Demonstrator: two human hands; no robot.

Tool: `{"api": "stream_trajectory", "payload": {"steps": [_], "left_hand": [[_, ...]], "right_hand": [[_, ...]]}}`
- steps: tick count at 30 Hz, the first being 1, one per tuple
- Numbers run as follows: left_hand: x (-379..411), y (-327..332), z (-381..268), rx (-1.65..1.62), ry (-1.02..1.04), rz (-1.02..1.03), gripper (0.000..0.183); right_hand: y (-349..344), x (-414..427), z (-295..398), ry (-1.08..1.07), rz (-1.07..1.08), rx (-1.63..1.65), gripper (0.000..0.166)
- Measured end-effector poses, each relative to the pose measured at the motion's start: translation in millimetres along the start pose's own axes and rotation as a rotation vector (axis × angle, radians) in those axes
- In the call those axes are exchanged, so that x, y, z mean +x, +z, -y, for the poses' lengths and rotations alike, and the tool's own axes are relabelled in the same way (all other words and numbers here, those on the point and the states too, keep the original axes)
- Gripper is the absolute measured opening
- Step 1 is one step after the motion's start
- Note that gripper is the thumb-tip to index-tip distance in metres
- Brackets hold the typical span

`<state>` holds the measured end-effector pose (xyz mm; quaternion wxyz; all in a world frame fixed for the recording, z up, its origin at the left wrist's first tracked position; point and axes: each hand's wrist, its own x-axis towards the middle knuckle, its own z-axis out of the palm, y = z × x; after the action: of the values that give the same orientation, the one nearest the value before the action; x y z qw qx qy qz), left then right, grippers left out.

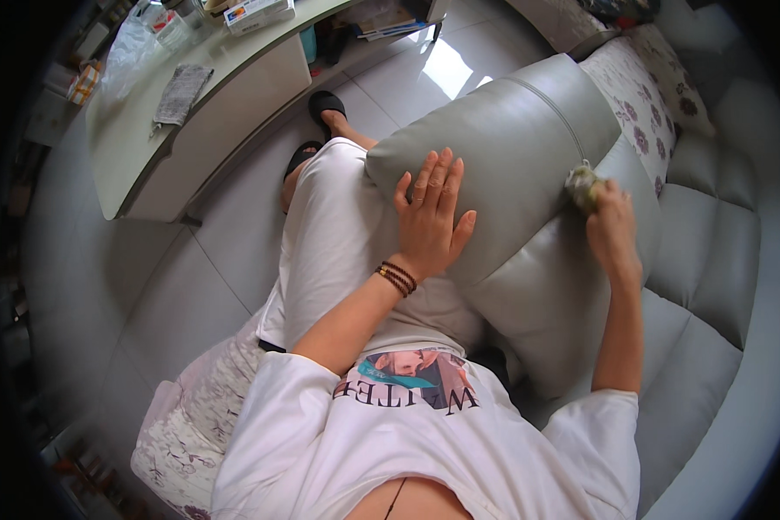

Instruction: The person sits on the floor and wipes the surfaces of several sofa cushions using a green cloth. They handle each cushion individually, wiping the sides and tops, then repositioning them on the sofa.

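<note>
A large grey-green leather-look sofa cushion lies tilted over my thighs and the sofa. My left hand rests flat on it, fingers apart, near its left corner. In my right hand is a crumpled pale yellow-green cloth, held against the cushion's right edge close to the piped seam. That hand looks slightly blurred. Below the cloth, another grey padded sofa section meets the cushion along a crease.
At the upper left stands a pale table bearing a folded grey cloth, a clear plastic bag and a small box. Floral pillows lean at the upper right. Quilted sofa seats run along my right side.
</note>
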<state>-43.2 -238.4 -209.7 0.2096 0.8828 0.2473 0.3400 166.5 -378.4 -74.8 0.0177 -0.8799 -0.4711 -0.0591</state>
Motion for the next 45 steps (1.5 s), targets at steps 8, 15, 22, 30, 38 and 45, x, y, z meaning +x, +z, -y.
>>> {"api": "stream_trajectory", "payload": {"steps": [8,15,22,30,38,45], "left_hand": [[5,3,-2,0.021,0.035,0.010,0.062],[-2,2,5,0.036,-0.001,0.004,0.062],[-1,4,5,0.049,0.011,-0.023,0.065],[0,6,2,-0.001,0.008,-0.005,0.069],[-27,14,8,-0.169,-0.029,-0.050,0.076],[-27,-13,8,-0.157,-0.048,0.092,0.078]], "right_hand": [[47,98,53,-0.234,-0.215,-0.056,0.027],[1,30,71,-0.255,0.121,0.028,0.032],[-17,91,62,-0.273,-0.107,0.182,0.026],[52,114,142,-0.405,0.060,-0.029,0.022],[29,40,126,-0.625,-0.062,0.231,0.036],[10,-34,93,-0.507,-0.061,0.185,0.045]]}}
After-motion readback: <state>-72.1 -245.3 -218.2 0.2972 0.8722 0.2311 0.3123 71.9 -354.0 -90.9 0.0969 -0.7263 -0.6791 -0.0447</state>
